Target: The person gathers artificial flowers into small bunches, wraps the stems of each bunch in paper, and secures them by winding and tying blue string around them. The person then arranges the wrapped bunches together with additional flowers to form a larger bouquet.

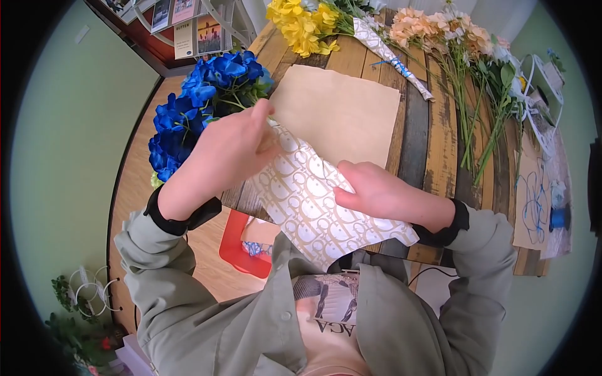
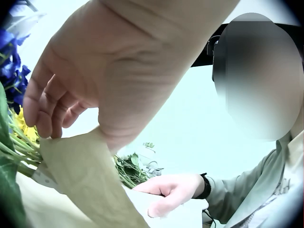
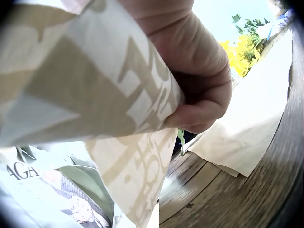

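A sheet of white and tan patterned wrapping paper [image 1: 307,200] hangs between both hands over the table's near edge. My left hand [image 1: 226,147] pinches its upper left corner, beside the bouquet of blue flowers [image 1: 175,122]. The left wrist view shows that hand's fingers [image 2: 43,122] at the paper's edge, its thumb partly hidden behind the paper. My right hand [image 1: 379,191] grips the paper's right side. In the right wrist view, the right fingertips [image 3: 194,118] curl around a folded edge of the paper [image 3: 95,90]. Green stems [image 2: 21,147] run from the flowers toward the paper.
A plain beige sheet [image 1: 338,106] lies on the wooden table [image 1: 439,135]. Yellow flowers [image 1: 301,25], a rolled paper cone [image 1: 392,56] and peach flowers [image 1: 433,28] lie along the back. Blue ribbon [image 1: 533,207] sits right; below the table stands a red bin [image 1: 235,241].
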The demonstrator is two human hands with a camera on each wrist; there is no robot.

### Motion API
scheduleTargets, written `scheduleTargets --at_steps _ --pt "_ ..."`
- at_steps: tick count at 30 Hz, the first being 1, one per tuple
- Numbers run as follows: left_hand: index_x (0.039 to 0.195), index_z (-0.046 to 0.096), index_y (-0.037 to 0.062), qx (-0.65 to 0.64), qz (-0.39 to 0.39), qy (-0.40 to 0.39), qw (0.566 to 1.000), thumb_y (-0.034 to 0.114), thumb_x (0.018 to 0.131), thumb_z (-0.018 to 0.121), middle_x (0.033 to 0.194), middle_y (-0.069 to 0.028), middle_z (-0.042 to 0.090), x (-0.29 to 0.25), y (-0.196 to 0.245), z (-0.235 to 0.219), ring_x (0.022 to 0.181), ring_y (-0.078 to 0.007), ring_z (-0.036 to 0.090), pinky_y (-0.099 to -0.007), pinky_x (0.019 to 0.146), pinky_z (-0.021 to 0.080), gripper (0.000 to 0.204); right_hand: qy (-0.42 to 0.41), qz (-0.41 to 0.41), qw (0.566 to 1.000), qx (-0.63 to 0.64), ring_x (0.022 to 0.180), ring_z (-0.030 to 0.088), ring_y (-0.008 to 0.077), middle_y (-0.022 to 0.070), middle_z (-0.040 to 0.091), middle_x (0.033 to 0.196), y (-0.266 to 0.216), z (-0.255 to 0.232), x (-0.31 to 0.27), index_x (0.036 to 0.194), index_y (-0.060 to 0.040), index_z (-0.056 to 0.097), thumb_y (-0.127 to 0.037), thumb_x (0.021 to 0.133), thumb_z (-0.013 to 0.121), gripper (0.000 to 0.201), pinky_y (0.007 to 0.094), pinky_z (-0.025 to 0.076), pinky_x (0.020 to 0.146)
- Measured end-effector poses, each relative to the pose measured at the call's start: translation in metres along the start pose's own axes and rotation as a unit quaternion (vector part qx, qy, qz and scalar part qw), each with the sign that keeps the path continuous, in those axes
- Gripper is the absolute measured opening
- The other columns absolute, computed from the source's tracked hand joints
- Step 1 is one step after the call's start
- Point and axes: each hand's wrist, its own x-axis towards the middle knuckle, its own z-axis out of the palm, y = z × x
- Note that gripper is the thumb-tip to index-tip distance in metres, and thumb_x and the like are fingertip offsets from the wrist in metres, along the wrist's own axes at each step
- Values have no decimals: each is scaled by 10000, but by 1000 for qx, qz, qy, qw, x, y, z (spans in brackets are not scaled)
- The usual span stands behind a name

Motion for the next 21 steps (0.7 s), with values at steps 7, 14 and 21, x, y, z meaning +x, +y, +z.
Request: scheduleTargets --at_steps 7,14,21 --pt "1136 484 22 -288 -63 15 956 78 859 598 832 -10 573 -13 -55 6 802 -90 571 -248 690 451 305 -6 2 1000 25 756 578 387 257 576 803 2 -5 1 936 77 488 -250 859 542 340 430 453 677" --pt "1140 503 53 -644 -195 14 740 123 893 578 950 -18 610 -23 -82 33 852 -79 591 -230 753 476 268 -24 -28 996 83 793 588 374 260 584 850 15 -6 5 958 91 503 -279 877 529 380 409 462 717" --pt "1081 543 36 -95 -126 122 980 126 850 639 767 -35 580 -29 -23 9 691 -131 579 -236 628 456 266 -35 -22 994 102 788 600 291 223 602 877 23 -8 8 978 67 520 -246 897 539 324 355 467 708"
